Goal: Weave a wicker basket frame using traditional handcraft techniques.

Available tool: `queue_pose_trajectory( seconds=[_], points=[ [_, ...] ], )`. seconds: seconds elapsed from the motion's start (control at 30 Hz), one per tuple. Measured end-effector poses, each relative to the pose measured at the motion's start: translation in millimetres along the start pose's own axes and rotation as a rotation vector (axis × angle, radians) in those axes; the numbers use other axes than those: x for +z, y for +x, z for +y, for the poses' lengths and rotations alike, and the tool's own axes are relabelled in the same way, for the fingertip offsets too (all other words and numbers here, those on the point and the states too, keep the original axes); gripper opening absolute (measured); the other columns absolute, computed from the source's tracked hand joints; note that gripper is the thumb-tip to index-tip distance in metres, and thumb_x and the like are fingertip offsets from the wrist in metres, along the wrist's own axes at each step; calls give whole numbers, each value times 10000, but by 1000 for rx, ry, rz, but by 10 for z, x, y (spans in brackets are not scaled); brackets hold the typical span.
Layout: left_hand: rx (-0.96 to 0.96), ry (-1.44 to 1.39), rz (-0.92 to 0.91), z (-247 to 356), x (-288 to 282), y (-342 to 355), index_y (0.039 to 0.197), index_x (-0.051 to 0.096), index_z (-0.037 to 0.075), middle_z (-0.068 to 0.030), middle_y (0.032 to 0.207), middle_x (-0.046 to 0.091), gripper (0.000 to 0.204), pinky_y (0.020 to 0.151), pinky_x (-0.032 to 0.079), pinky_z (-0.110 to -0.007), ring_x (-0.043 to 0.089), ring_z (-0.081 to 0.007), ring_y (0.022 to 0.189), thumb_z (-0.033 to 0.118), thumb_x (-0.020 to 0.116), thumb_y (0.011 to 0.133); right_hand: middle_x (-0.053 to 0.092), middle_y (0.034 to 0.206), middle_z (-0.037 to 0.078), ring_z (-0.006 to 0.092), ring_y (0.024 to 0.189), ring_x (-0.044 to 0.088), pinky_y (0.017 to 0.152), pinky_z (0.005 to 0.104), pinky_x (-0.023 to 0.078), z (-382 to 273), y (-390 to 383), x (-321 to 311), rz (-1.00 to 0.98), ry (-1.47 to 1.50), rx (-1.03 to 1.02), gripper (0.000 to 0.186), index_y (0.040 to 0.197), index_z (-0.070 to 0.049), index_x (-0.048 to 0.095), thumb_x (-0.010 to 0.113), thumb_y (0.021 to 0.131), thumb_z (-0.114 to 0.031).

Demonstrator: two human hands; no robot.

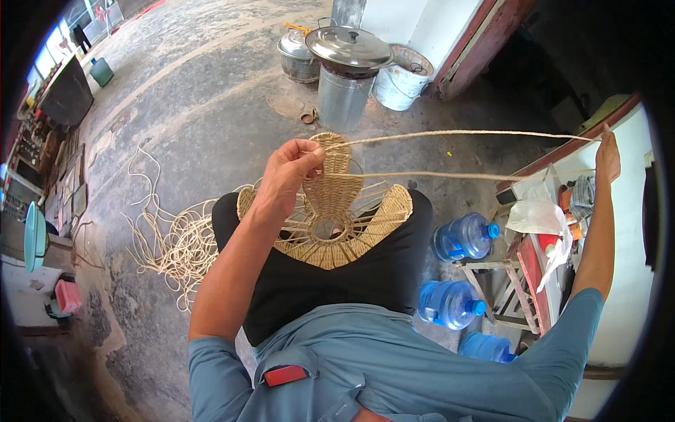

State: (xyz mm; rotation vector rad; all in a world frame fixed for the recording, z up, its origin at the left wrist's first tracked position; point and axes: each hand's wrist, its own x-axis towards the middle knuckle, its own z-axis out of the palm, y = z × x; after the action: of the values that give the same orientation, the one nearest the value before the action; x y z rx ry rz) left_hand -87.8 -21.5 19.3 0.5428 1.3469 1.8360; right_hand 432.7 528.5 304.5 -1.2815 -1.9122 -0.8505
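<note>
Though far from the left hand (292, 167), outstretched right hand (609, 157) on cord (457, 131)

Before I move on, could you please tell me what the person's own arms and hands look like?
The left hand and right hand are bare, with no gloves and no rings, watch or bracelet that I can make out. The left sleeve and right sleeve are short, plain grey-blue fabric, part of a matching shirt.
</note>
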Motion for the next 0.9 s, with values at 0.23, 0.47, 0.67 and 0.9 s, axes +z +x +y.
queue_pose_trajectory(
  seconds=[0.23, 0.47, 0.67, 0.9],
  points=[
    [65, 121, -28, 16, 18, -42, 1012, 745, 70, 27, 877, 692, 162, 775, 445, -259, 571, -81, 795, 232, 756, 1003, 707, 1314, 208, 473, 1207, 653, 1005, 549, 516, 165, -96, 225, -148, -75, 73, 643, 1377, -158, 629, 285, 1116, -634],
    [104, 296, -47, 50, 5, -53, 1071, 761, 24, 22, 873, 680, 254, 791, 477, -266, 583, -86, 821, 271, 724, 1030, 728, 1223, 167, 406, 1179, 673, 967, 511, 526, -762, -532, 495, -407, -46, -199, 451, 1206, -144, 705, 508, 1072, -527],
    [121, 452, -127, 133, -53, -16, 1076, 758, 28, 27, 865, 656, 295, 778, 473, -272, 573, -90, 814, 315, 696, 1057, 747, 1098, 144, 346, 1032, 721, 905, 431, 554, -2835, -1805, -69, -519, 631, -253, 310, 1111, -106, 767, 686, 1003, -385],
    [-11, 492, -243, 239, -121, 31, 1088, 741, 47, 38, 848, 606, 331, 831, 443, -282, 544, -91, 839, 362, 639, 1087, 715, 953, 39, 152, 837, 675, 786, 315, 548, -4345, -2812, -1106, -543, 1350, -204, 159, 1061, -76, 773, 790, 928, -163]
  ],
)
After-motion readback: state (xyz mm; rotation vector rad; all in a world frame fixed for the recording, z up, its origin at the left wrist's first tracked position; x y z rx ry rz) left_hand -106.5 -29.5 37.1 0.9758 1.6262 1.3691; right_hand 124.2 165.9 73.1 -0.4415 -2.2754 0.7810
